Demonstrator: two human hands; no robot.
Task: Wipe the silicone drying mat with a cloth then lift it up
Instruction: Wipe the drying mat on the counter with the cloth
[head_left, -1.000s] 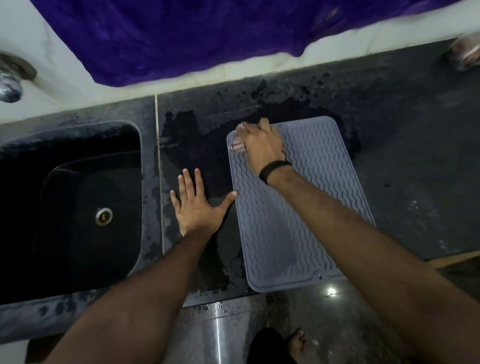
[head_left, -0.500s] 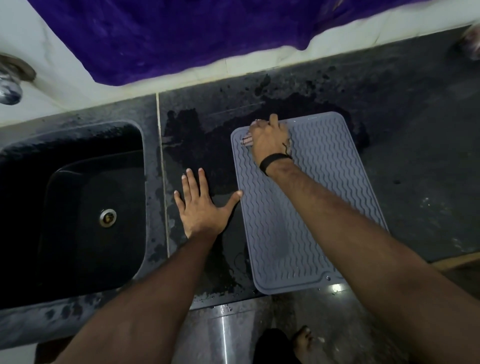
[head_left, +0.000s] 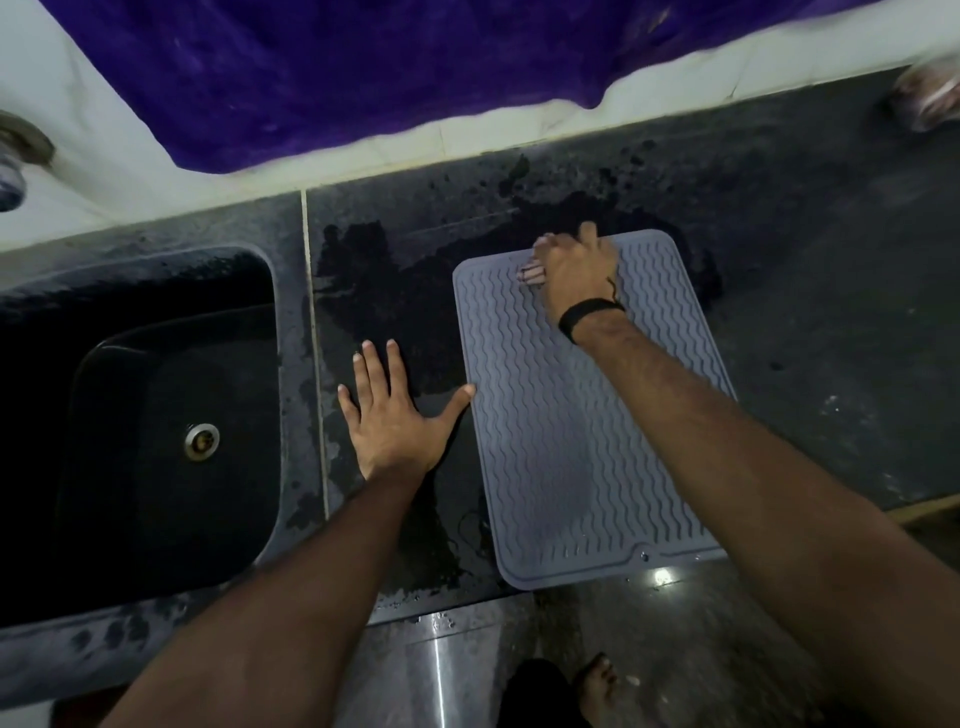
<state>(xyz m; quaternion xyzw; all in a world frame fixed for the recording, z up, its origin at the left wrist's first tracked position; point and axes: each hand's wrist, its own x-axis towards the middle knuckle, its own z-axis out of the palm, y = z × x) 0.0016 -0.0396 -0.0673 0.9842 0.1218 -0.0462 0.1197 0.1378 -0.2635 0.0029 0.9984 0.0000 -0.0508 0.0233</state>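
Observation:
A grey silicone drying mat (head_left: 561, 441) with wavy ridges lies flat on the dark countertop, its near end reaching the counter's front edge. My right hand (head_left: 574, 273) presses a small pinkish cloth (head_left: 531, 274) onto the mat's far edge; only a bit of the cloth shows under the fingers. My left hand (head_left: 392, 421) rests flat on the wet counter beside the mat, fingers spread, thumb tip touching the mat's left edge.
A black sink (head_left: 140, 415) with a metal drain lies to the left, and a tap (head_left: 10, 171) at far left. Dark wet patches (head_left: 395, 291) spread behind and left of the mat. A purple cloth (head_left: 363, 67) hangs on the wall. A blurred object (head_left: 930, 98) sits at the far right.
My right hand has slid the cloth to the right along the mat's far edge, from the far left corner toward the middle. My left hand has stayed flat in place.

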